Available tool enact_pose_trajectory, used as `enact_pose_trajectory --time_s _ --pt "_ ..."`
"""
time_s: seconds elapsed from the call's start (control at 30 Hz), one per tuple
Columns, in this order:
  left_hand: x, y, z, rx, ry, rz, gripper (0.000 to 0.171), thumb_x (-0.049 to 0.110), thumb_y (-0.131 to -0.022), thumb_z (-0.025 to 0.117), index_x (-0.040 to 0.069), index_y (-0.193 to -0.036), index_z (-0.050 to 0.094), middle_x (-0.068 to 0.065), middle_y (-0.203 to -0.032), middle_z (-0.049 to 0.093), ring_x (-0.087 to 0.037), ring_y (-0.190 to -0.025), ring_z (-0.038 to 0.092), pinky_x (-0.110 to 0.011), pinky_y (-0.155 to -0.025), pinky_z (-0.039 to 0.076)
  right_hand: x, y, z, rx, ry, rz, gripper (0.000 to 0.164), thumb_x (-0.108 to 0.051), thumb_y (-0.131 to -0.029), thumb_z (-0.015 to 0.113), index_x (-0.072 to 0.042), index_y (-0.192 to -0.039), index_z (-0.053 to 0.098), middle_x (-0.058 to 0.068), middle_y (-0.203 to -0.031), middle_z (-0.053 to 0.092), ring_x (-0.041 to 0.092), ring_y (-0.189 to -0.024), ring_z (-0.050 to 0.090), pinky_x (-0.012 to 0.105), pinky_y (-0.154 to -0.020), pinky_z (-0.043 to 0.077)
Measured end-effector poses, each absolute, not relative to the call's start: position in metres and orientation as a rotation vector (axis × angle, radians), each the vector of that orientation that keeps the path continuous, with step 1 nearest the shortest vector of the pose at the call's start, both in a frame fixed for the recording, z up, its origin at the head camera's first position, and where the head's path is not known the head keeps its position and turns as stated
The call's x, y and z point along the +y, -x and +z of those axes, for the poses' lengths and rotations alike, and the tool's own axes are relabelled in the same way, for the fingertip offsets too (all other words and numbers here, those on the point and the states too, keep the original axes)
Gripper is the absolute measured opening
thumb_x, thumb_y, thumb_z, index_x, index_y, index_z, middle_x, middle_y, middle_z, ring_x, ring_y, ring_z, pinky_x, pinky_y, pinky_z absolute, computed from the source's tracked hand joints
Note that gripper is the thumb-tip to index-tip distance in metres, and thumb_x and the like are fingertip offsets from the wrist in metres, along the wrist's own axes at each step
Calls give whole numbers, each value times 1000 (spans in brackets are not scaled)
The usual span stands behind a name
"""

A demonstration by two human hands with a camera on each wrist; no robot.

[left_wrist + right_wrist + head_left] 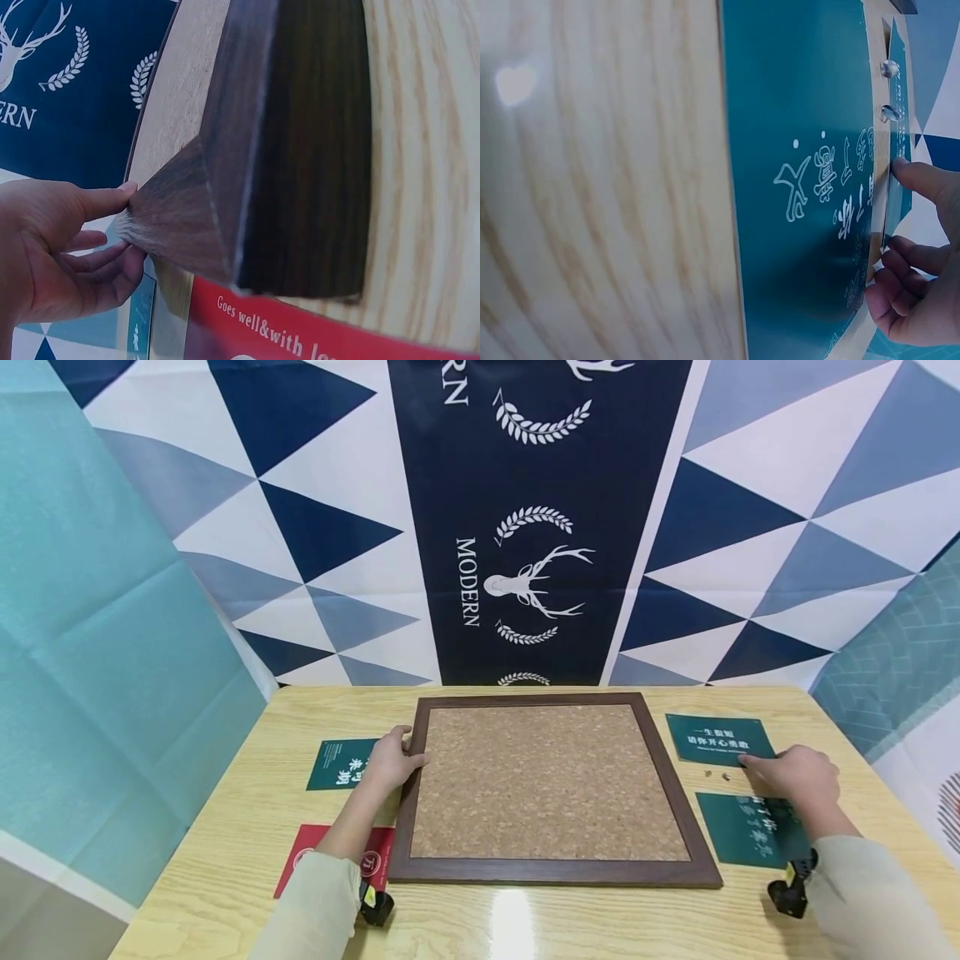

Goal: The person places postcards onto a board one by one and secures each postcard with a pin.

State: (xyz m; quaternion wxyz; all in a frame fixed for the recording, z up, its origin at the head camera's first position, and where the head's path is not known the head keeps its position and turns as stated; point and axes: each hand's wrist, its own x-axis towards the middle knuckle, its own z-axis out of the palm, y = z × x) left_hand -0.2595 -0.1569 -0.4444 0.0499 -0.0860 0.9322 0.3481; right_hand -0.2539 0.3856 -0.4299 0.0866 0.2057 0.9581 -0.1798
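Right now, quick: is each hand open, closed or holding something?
Left hand: gripping the corkboard by its left side.
Right hand: pinching the farther right-side green card by its edge.

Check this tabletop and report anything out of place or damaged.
Two small metallic bits lie loose between the green cards right of the corkboard, looking stray; too small to identify. Nothing looks spilled or broken.

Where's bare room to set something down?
Bare: the cork inside the brown frame; the tabletop along its near side, between the sleeves. Crowded: right of it, two green cards, small metal pieces and the right hand; left, a green card, a red card and the left hand.
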Motion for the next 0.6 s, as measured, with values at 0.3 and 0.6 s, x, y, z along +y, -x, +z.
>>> enact_pose_trajectory --time_s 0.3,0.6 --pt "-156 259 -446 2839 271 1049 65 27 -81 63 4 -133 34 -16 -111 55 -27 -98 55 -41 -81 47 386 254 -429 2836 -678 -644 73 -49 -80 55 18 -108 50 33 -101 51 40 -87 43 44 -68 32" --pt "-156 258 -445 2838 272 1056 65 27 -81 63 4 -134 34 -16 -112 56 -28 -101 55 -42 -82 47 396 258 -438 2689 -867 -1059 81 -51 -79 54 11 -127 35 33 -122 36 37 -95 42 43 -70 42"
